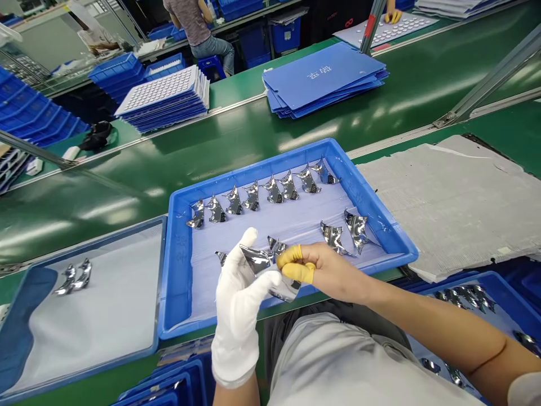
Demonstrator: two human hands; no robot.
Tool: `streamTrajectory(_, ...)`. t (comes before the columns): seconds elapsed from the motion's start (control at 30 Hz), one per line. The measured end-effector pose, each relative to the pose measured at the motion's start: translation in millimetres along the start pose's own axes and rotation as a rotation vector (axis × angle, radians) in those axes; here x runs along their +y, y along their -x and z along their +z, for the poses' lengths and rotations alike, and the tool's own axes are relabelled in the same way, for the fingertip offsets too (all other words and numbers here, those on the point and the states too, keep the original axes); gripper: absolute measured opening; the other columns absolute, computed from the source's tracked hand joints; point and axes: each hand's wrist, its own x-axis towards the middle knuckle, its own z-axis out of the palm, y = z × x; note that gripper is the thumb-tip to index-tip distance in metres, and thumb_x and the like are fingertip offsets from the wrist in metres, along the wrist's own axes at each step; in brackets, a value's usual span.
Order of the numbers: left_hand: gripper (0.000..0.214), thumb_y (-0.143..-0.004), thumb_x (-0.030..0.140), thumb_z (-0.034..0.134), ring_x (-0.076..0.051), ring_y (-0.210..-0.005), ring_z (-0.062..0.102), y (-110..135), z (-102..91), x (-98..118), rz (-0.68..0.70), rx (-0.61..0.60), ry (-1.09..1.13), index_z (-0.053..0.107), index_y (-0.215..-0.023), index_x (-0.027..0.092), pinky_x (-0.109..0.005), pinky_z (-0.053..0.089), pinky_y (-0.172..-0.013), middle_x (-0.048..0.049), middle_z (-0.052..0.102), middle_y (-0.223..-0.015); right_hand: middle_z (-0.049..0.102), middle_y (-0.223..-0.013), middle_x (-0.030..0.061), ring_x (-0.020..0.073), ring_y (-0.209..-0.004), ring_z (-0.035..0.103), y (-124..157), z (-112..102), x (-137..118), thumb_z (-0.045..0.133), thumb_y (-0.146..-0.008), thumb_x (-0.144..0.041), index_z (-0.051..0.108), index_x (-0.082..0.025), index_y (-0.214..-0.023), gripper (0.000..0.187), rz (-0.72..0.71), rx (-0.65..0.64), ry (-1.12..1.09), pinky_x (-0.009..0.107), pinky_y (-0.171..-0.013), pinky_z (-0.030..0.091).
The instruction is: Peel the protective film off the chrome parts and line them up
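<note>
My left hand (240, 299), in a white glove, is closed on a shiny chrome metal part (264, 268) over the near edge of a blue tray (177, 265). My right hand (321, 270), with yellow finger cots on thumb and forefinger, pinches the same part from the right. Inside the tray, a row of several chrome parts (253, 197) lines the far side. Two more chrome parts (344, 234) lie at its right.
A second blue tray (160, 282) at the left holds two chrome parts (76, 277). A grey foam sheet (456, 203) lies at the right. Another bin of parts (465, 296) sits lower right. Beyond the green conveyor (127, 175) lie blue sheets (325, 79) and stacked trays (164, 96). Another person (198, 28) stands far back.
</note>
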Motion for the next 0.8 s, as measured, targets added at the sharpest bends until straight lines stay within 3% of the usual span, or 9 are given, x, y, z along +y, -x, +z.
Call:
streamTrajectory(0.07, 0.035, -0.082, 0.028, 0.074, -0.016, -0.09, 0.07, -1.2, -0.6, -1.6, 0.1, 0.137, -0.005, 0.069, -0.117, 0.024, -0.023, 0.056, -0.083, -0.0031, 0.074, -0.101, 0.062, -0.078, 0.0016, 0.0103, -0.068, 0.052, 3.3, 1.5, 0.5, 0.063, -0.085, -0.03, 0.064, -0.013, -0.084, 0.016, -0.055, -0.026, 0.091, 0.023, -0.065, 0.044)
streamTrajectory(0.13, 0.019, -0.088, 0.034, 0.067, -0.017, -0.104, 0.067, -2.7, -2.7, -2.7, 0.15, 0.218, 0.011, 0.075, -0.101, 0.022, -0.024, 0.052, -0.092, -0.0038, 0.073, -0.109, 0.063, -0.079, 0.0024, 0.0101, -0.068, 0.052, 7.0, 2.1, -0.2, 0.059, -0.089, -0.027, 0.065, -0.013, -0.084, 0.015, -0.127, -0.035, 0.198, 0.022, -0.065, 0.044)
streamTrajectory(0.3, 0.027, -0.091, 0.043, 0.061, -0.02, -0.097, 0.069, -0.5, -5.8, -1.3, 0.131, 0.219, 0.03, 0.077, -0.099, 0.022, -0.03, 0.054, -0.091, -0.0041, 0.075, -0.102, 0.065, -0.082, 0.0038, 0.0114, -0.075, 0.056, 14.2, 3.0, -5.5, 0.053, -0.096, -0.022, 0.065, -0.013, -0.086, 0.018, -0.357, -0.068, 0.441, 0.022, -0.071, 0.045)
streamTrajectory(0.47, 0.036, -0.093, 0.048, 0.056, -0.025, -0.104, 0.068, 2.9, -6.5, 2.4, 0.108, 0.226, -0.057, 0.076, -0.101, 0.02, -0.036, 0.055, -0.093, -0.0067, 0.075, -0.104, 0.066, -0.084, 0.0039, 0.0114, -0.076, 0.057, 17.0, 3.4, -10.6, 0.052, -0.098, -0.019, 0.065, -0.014, -0.09, 0.016, -0.423, -0.069, 0.529, 0.022, -0.072, 0.045)
streamTrajectory(0.6, 0.038, -0.09, 0.051, 0.058, -0.025, -0.117, 0.062, 0.5, -15.5, 0.8, 0.085, 0.307, -0.25, 0.076, -0.105, 0.02, -0.04, 0.046, -0.106, -0.007, 0.071, -0.115, 0.064, -0.081, 0.0026, 0.011, -0.071, 0.055, 18.6, 2.7, -11.1, 0.051, -0.098, -0.025, 0.063, -0.016, -0.087, 0.019, -0.335, -0.064, 0.508, 0.023, -0.067, 0.044)
streamTrajectory(0.7, 0.038, -0.09, 0.051, 0.058, -0.024, -0.124, 0.057, -0.2, -17.4, -0.4, 0.117, 0.269, -0.329, 0.075, -0.108, 0.022, -0.039, 0.039, -0.113, -0.006, 0.068, -0.123, 0.057, -0.072, -0.0012, 0.008, -0.058, 0.049, 18.3, 2.7, -8.8, 0.051, -0.096, -0.028, 0.059, -0.016, -0.085, 0.018, -0.173, -0.081, 0.355, 0.021, -0.057, 0.042)
streamTrajectory(0.8, 0.044, -0.087, 0.052, 0.061, -0.025, -0.127, 0.054, 1.2, -11.0, -0.4, 0.156, 0.191, -0.315, 0.069, -0.122, 0.026, -0.036, 0.04, -0.111, -0.0048, 0.066, -0.127, 0.053, -0.067, -0.0032, 0.0067, -0.052, 0.049, 15.6, 3.4, -5.4, 0.056, -0.091, -0.032, 0.055, -0.017, -0.081, 0.018, 0.005, -0.076, 0.114, 0.019, -0.052, 0.042)
